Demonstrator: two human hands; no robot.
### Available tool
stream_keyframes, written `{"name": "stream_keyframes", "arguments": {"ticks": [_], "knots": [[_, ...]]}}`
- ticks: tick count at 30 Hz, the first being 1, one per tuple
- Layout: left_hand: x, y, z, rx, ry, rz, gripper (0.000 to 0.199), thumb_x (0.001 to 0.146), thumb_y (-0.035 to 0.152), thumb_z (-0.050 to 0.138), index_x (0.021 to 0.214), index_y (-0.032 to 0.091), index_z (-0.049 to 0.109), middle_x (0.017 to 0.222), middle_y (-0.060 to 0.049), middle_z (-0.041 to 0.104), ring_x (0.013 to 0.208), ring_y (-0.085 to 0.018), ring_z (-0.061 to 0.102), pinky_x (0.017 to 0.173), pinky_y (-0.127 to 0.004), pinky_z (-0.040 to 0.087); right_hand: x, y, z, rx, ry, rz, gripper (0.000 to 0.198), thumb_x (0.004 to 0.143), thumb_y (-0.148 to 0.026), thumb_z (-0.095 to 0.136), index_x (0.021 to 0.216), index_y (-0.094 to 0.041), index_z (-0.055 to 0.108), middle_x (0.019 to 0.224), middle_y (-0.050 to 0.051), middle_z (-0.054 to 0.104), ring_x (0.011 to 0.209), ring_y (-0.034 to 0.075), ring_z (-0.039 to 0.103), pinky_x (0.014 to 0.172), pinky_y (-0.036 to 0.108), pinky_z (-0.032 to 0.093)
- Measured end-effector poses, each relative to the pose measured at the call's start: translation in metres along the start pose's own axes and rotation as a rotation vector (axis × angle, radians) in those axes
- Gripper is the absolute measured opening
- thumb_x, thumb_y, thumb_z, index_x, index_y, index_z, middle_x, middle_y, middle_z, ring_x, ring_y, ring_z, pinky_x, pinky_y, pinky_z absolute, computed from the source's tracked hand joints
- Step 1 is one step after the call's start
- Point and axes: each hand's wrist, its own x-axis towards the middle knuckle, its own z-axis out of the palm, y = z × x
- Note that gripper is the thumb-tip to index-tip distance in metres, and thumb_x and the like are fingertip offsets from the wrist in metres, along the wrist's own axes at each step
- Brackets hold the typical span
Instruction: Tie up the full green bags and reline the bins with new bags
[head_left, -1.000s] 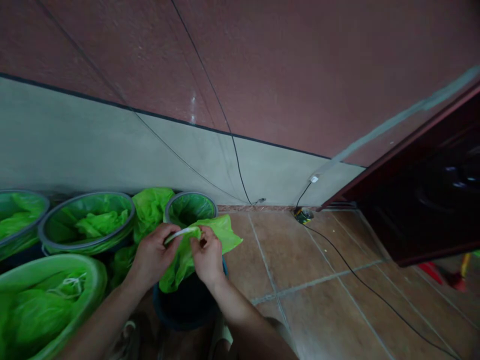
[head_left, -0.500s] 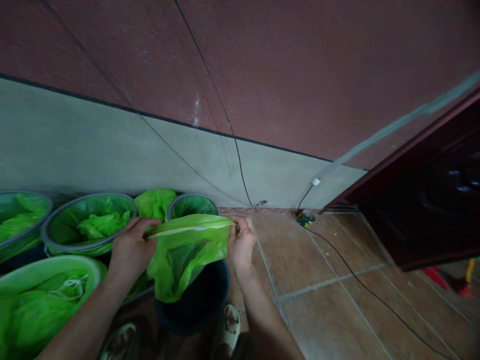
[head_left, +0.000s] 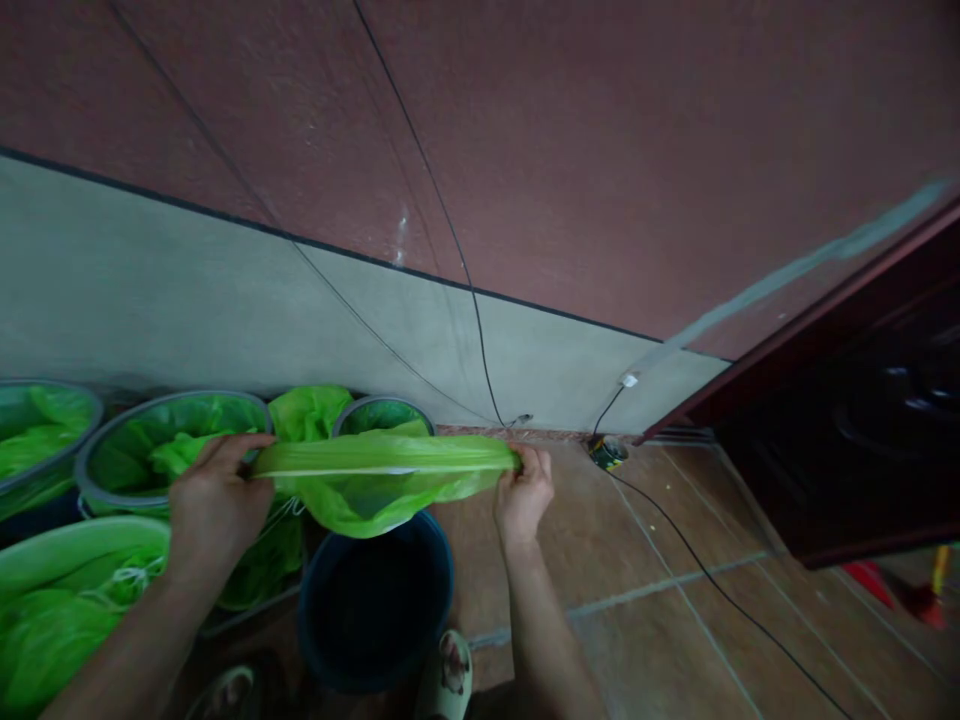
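Observation:
A translucent green drawstring bag [head_left: 390,485] is stretched wide between my two hands, its hemmed top edge pulled nearly straight. My left hand [head_left: 221,500] pinches one end of the hem. At the other end, my right hand [head_left: 524,492] grips the hem with closed fingers. Below the bag stands a dark blue bucket [head_left: 304,610], its inside dark. The bag's lower part hangs just over the bucket's far rim; whether they touch I cannot tell.
Several bins with green bags in them stand at left, including a grey-rimmed bin [head_left: 82,465] and a light green tub [head_left: 120,530]. A small bin [head_left: 384,402] is by the wall. A can [head_left: 609,453] and a black cable [head_left: 720,565] lie right, near a dark door [head_left: 847,440].
My hands have moved apart, pulling the bag's top edge wider and tauter. The bag's body has lifted, and more of the bucket's opening shows. The view has shifted slightly.

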Motion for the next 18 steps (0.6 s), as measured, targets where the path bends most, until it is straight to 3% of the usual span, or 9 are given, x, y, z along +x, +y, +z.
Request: {"name": "stream_keyframes", "arguments": {"ticks": [6,13,18], "knots": [[0.003,-0.006,0.001,0.037,-0.004,-0.086,0.033,0.076,0.021,0.053,0.103,0.015,0.072,0.096,-0.005,0.068,0.077,-0.017,0.059,0.073,-0.026,0.045,0.004,0.009,-0.004,-0.057,0.060,0.061,0.028,0.076,-0.011,0.045,0.089,-0.017,0.069,0.091,0.007,0.062,0.078,0.019,0.057,0.073,0.028,0.045],[0.022,-0.007,-0.012,-0.002,-0.097,-0.525,0.046,0.070,0.024,0.055,0.111,0.017,0.075,0.064,0.001,0.056,0.054,-0.015,0.047,0.056,-0.025,0.036,0.015,0.023,-0.014,-0.191,0.078,0.175,0.029,0.077,-0.017,0.047,0.091,-0.016,0.072,0.092,0.009,0.067,0.074,0.020,0.059,0.069,0.030,0.043],[0.020,-0.008,-0.008,-0.176,-0.069,-0.628,0.054,0.059,0.022,0.057,0.109,0.017,0.076,0.061,0.002,0.056,0.049,-0.013,0.043,0.050,-0.025,0.034,0.015,0.039,-0.004,-0.155,0.012,0.270,0.035,0.073,-0.017,0.046,0.095,-0.013,0.073,0.091,0.012,0.071,0.080,0.023,0.064,0.075,0.033,0.047]]}}
